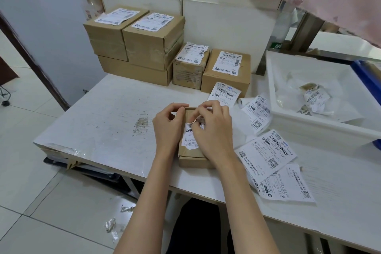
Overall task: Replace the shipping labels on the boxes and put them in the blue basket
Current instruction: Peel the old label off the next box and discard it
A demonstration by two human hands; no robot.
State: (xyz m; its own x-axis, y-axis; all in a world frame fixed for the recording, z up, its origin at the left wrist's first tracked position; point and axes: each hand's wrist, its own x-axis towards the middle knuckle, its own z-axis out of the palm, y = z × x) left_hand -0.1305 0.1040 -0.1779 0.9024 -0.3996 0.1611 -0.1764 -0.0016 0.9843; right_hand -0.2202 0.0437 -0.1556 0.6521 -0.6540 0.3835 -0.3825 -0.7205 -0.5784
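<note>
Fingers (193, 122) of the right hand (212, 130) are pinching the old label (190, 137) off a box (191, 154) — the left hand (168, 128) is gripping it; four labelled boxes (225, 70) are waiting, so I judge most work is left.

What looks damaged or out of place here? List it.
The table's white surface is scuffed, and its left front edge is torn and peeling. Shiny tape scraps litter the floor. The label on the box being worked on is ragged and partly torn off. Loose labels lie scattered at the right.
</note>
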